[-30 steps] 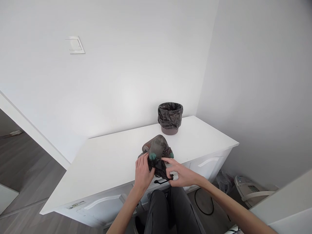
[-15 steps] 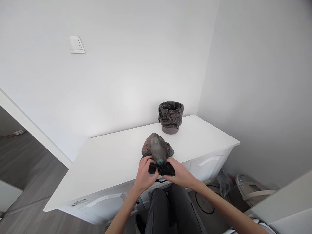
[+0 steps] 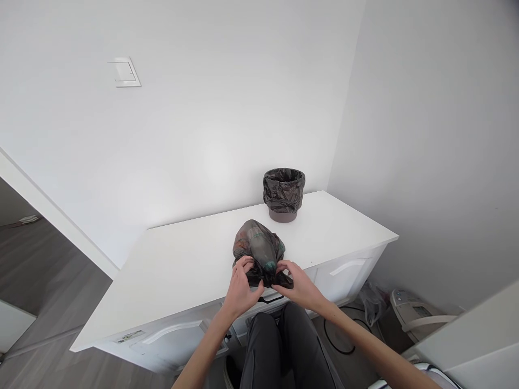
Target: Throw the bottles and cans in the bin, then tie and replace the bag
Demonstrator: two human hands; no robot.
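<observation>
A thin black garbage bag lies on the white cabinet top close to its front edge. Through the plastic shows a bottle shape with a green cap, plus something reddish. My left hand is at the bag's near left side, fingers curled on the gathered plastic. On the near right side, my right hand pinches the bunched bag end between thumb and fingers. Behind the bag stands a small brown bin with a black liner folded over its rim.
The white cabinet stands against the wall, its drawers facing my knees. A light switch is on the wall. On the floor at right are a clear plastic bag, a dark cable and a beige appliance.
The bag has shifted and turned slightly to the left. My fingers have re-gripped its bunched end, which now spreads less neatly between my hands. The lined bin has not moved.
</observation>
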